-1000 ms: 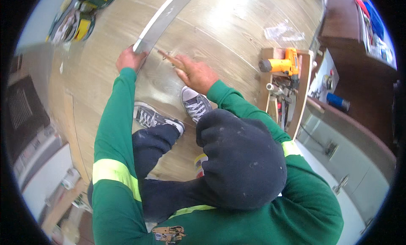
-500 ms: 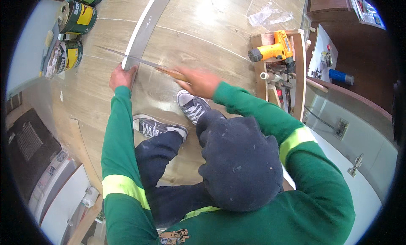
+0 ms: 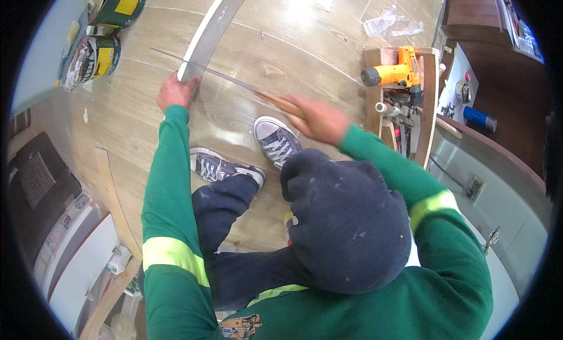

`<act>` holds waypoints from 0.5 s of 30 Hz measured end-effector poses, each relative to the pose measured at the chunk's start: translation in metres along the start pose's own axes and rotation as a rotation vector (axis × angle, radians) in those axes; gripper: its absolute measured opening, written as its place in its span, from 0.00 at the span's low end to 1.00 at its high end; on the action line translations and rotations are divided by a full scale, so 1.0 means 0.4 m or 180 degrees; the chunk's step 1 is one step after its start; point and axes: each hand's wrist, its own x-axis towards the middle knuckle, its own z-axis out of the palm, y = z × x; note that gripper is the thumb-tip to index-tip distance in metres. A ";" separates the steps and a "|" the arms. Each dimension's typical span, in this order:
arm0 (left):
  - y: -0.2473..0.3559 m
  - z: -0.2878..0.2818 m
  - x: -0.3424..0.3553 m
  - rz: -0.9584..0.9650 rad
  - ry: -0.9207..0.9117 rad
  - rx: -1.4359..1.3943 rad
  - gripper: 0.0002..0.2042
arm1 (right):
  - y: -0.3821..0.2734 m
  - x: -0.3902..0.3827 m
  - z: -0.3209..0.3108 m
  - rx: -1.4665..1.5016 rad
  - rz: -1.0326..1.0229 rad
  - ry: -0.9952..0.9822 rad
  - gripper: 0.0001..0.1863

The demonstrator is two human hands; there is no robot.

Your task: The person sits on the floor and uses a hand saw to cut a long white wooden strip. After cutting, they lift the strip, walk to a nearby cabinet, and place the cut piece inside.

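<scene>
My left hand [image 3: 176,92] is closed around the near end of a long white and grey strip [image 3: 216,22], which stretches away across the wood-look floor. Gripped in my right hand [image 3: 319,120], slightly blurred, is the wooden handle [image 3: 280,103] of a long tool with a thin, tapering metal blade [image 3: 226,78], like a file. The blade lies crosswise over the strip just beyond my left hand, its tip out to the left. My sneakers [image 3: 275,139] are below, between my forearms.
An open wooden toolbox [image 3: 429,126] holds an orange drill [image 3: 393,70] and hand tools at the right, beside a dark wooden cabinet [image 3: 487,88] with a blue can [image 3: 478,117]. Green paint cans [image 3: 114,9] line the left edge. A crumpled plastic piece [image 3: 390,23] lies beyond the toolbox.
My right hand has moved right and toward me, drawing the tool across the strip. My left hand still holds the strip's end. The whole view has shifted slightly.
</scene>
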 end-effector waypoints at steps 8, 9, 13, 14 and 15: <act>-0.035 -0.023 0.010 -0.0071 -0.0210 0.0106 0.30 | 0.032 -0.053 0.032 0.0319 -0.0376 0.0504 0.27; -0.045 -0.026 0.009 -0.0031 -0.0212 0.0017 0.30 | 0.046 -0.147 -0.020 0.0396 0.0034 0.0086 0.28; -0.039 -0.031 0.019 0.0055 -0.0177 0.0034 0.31 | 0.025 -0.252 -0.108 0.0179 0.0358 -0.0014 0.27; -0.041 -0.028 0.011 0.0041 -0.0166 0.0104 0.31 | 0.005 -0.227 -0.107 0.0113 0.0426 -0.0054 0.27; -0.035 -0.021 0.017 0.0062 -0.0108 0.0094 0.31 | 0.011 -0.157 -0.071 0.0088 0.0167 0.0059 0.27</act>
